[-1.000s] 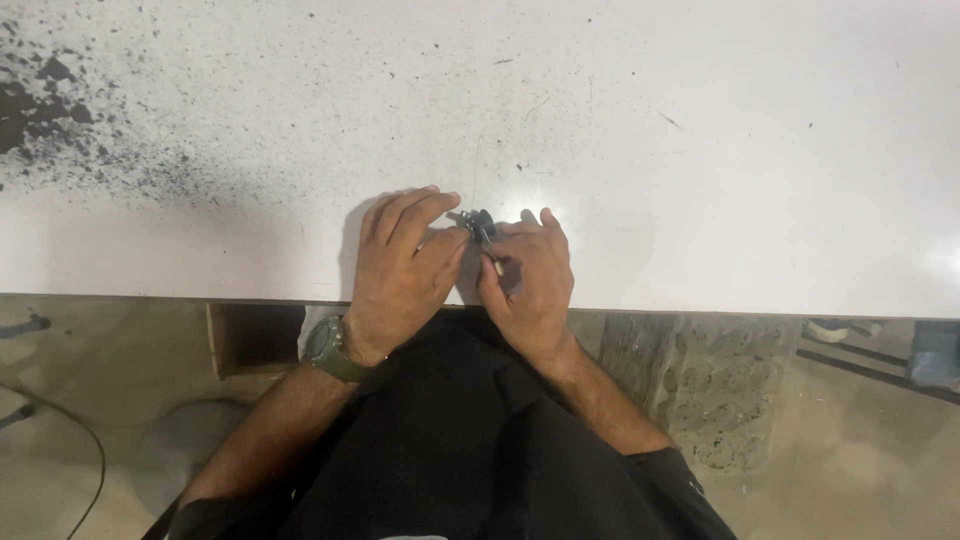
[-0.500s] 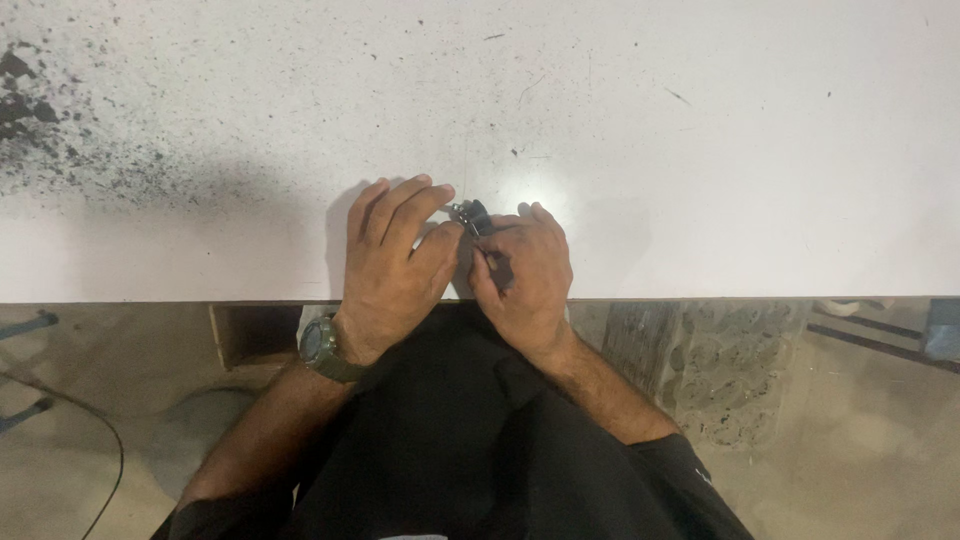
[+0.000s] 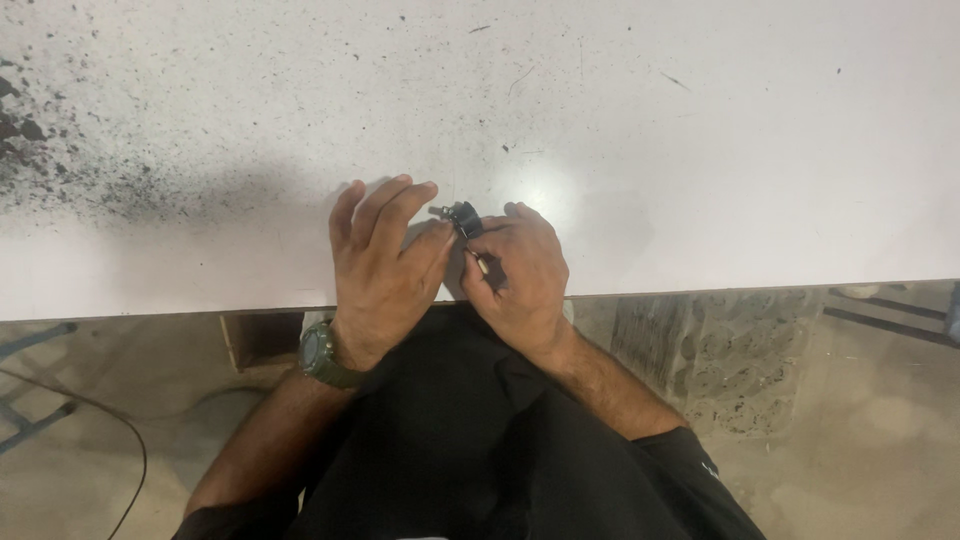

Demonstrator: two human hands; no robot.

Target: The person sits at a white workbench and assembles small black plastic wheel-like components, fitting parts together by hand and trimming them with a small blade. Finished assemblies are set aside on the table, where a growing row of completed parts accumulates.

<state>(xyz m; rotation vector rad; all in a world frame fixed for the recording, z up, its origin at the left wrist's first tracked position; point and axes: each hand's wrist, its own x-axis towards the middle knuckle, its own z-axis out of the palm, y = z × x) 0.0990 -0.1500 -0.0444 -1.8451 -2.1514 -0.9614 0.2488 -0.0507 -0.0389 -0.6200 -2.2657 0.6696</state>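
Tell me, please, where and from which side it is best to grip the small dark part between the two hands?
Probably by its far end, coming from the table side. The small dark part sticks out beyond the fingertips there, while the left hand and right hand cover its near end. Its exact shape is too small to tell.

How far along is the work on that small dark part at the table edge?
Done: nothing finished shows on the white table. In hand: both hands, left hand and right hand, pinch a small dark part with a thin tool against it. Left: can't tell, since the part is mostly hidden.
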